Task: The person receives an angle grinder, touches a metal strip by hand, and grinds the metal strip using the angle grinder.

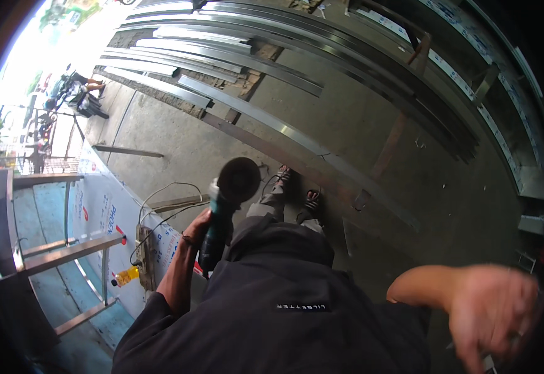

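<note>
Concrete floor of a workshop, open to bright daylight at upper left, underlies the whole view. Angle grinder is in the left hand, fingers wrapped round its body, held in front of the person's torso with the dark disc uppermost. Whether the disc is turning, or guarded, cannot be told. Right hand is well apart at lower right, blurred; its finger spread, and whether it grips anything, cannot be determined.

Risks, as judged: the disc appears in line with feet in open sandals, so a slip or drop could cut bare toes. A one-handed grip would resist kickback poorly. Cable, slack beside the outlet block, could snag a foot or meet the disc. Sparks could reach the yellow bottle, contents unknown. Metal bars lying ahead of the feet present a trip hazard.

Markings: the dark shirt bears a small chest label with pale capitals, inverted in this view. Film-covered panel carries blue block lettering and red marks. No lettering is readable on the grinder.
</note>
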The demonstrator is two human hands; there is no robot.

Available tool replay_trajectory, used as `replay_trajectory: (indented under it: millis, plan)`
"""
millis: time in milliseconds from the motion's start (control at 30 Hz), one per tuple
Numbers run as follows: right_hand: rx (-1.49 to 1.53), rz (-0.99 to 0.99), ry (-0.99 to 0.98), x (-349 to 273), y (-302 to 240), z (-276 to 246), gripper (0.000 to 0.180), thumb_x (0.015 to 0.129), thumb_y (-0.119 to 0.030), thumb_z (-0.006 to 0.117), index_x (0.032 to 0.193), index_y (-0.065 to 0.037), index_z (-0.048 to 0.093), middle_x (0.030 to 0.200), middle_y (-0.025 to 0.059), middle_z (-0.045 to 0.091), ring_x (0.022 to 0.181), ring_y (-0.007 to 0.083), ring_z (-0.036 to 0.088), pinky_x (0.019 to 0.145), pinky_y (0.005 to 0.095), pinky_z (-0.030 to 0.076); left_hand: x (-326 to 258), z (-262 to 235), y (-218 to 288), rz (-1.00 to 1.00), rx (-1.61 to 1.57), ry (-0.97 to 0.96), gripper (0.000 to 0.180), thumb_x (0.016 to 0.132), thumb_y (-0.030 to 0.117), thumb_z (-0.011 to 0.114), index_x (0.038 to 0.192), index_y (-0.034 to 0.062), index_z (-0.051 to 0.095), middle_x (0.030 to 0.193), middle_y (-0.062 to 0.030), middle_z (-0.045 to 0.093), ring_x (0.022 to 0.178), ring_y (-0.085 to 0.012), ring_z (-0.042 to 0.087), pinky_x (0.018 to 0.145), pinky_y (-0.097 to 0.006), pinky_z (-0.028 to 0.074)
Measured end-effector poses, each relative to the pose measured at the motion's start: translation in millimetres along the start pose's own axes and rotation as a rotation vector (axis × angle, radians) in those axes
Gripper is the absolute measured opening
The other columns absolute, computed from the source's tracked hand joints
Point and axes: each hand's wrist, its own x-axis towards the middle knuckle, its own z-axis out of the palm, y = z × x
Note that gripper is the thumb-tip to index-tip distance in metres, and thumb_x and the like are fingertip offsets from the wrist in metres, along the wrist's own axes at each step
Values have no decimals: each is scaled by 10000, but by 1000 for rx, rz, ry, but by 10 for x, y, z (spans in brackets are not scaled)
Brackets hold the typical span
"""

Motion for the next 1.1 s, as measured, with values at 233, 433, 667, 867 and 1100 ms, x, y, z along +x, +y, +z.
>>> replay_trajectory:
  millis: [233, 433, 667, 867, 1100]
  plan:
    - [192, 1567, -430, -2249, -310, 456, 324, 1080, -371, 586, 1061, -54, 647, 965, 40, 643, 842, 106, 566, 798, 272, 449, 11, 292, 335, 82, -396, -271, 898, 800, 541, 834, 1375, -57, 492, 935, -251, 669, 651, -328, 702, 597, -429, 619]
    - [684, 2228, -509, -3025, -1314, 1125, 736, 908, -565, 788, 1299, 37, 628, 1222, 97, 697, 1169, 172, 624, 1031, 332, 462, 313, 944, 731, 317, 835, 353, 711, 841, 417, 830, 1326, -18, 544, 888, -199, 727, 714, -345, 743, 658, -420, 603]
    - [417, 2307, 35, -3027, -1403, 1359, 677, 857, -463, 875, 1342, -71, 613, 1250, 31, 663, 1181, 148, 604, 1089, 336, 424, 477, 1612, 538, 158, 1402, 568, 843, 848, 392, 761, 1543, 119, 368, 1113, -281, 725, 1009, -481, 703, 791, -548, 565]
    - [247, 2193, 128, -3231, -1455, 1180, 596, 857, -351, 870, 1313, -53, 629, 1240, 52, 661, 1177, 178, 617, 1046, 353, 474, 478, 1651, 391, 348, 1423, 411, 831, 850, 304, 791, 1532, 109, 359, 1137, -284, 718, 1014, -511, 690, 809, -559, 572]
    - [401, 2317, 241, -3201, -1514, 1075, 554, 747, -231, 903, 1229, -88, 669, 1137, 25, 676, 1064, 160, 640, 964, 359, 507, 495, 1436, 475, 231, 1316, 151, 950, 785, 330, 864, 1513, 59, 318, 1133, -288, 717, 1031, -506, 704, 892, -531, 573]
